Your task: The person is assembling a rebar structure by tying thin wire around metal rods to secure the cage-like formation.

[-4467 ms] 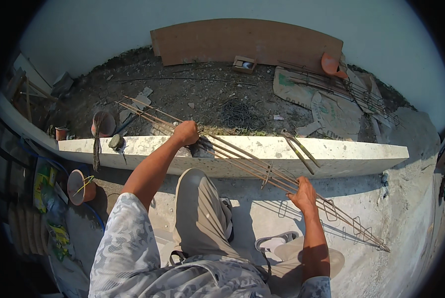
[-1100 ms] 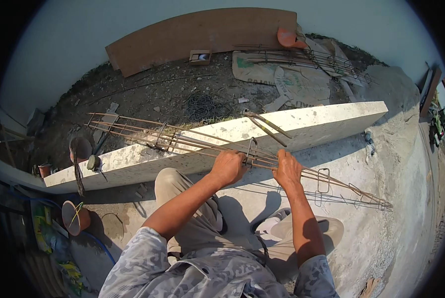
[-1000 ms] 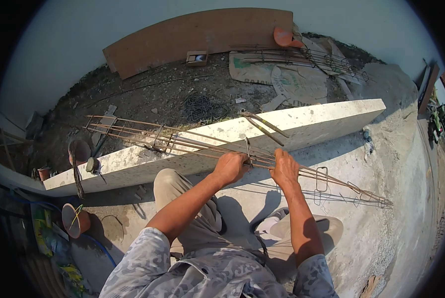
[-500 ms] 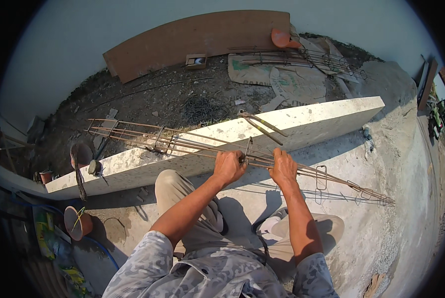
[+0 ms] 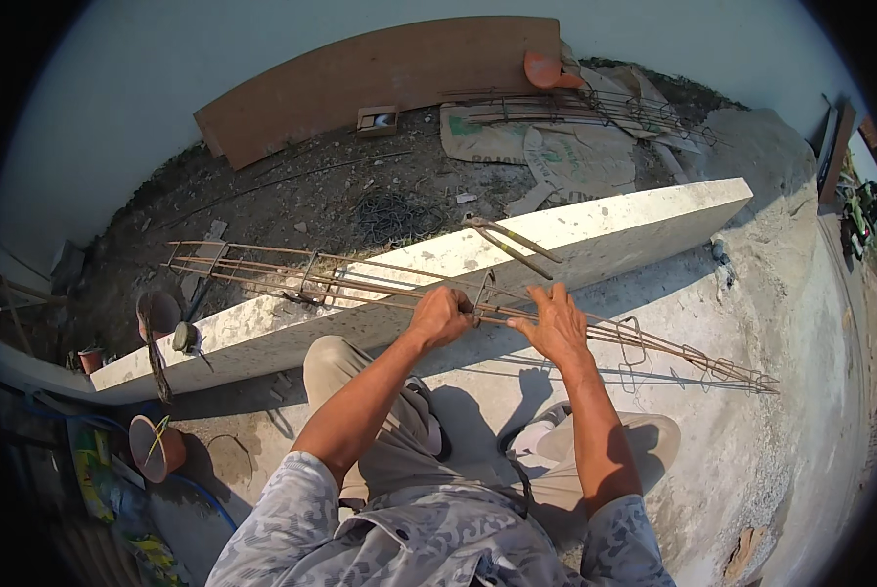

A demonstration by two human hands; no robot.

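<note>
Head view: a rebar cage (image 5: 380, 284) is laid lengthwise across a white concrete ledge (image 5: 595, 230), with its left end past the ledge over the dirt and its right end overhanging the concrete floor (image 5: 771, 293). The cage is built of long rusty bars tied by square stirrups (image 5: 634, 340).

The left hand (image 5: 440, 315) is closed in a fist around the bars near the middle of the cage, just beside an upright stirrup. The right hand (image 5: 556, 321) is placed just to the right of that stirrup, palm down on the bars, with the fingers spread and curled over them; whether a bar is fully gripped cannot be told. Both hands are set close together, with the stirrup between them.

A bent bar piece (image 5: 512, 245) is rested loose on the ledge top, behind the hands. A small round tool (image 5: 184, 338) is seen on the left part of the ledge, and an orange pot (image 5: 157, 445) is stood on the floor below it. A brown board (image 5: 380, 78) is leaned against the far wall, with sacks (image 5: 546, 147) and further bars spread on the dirt at its right end. The person's knee (image 5: 336, 357) is raised against the ledge face.
</note>
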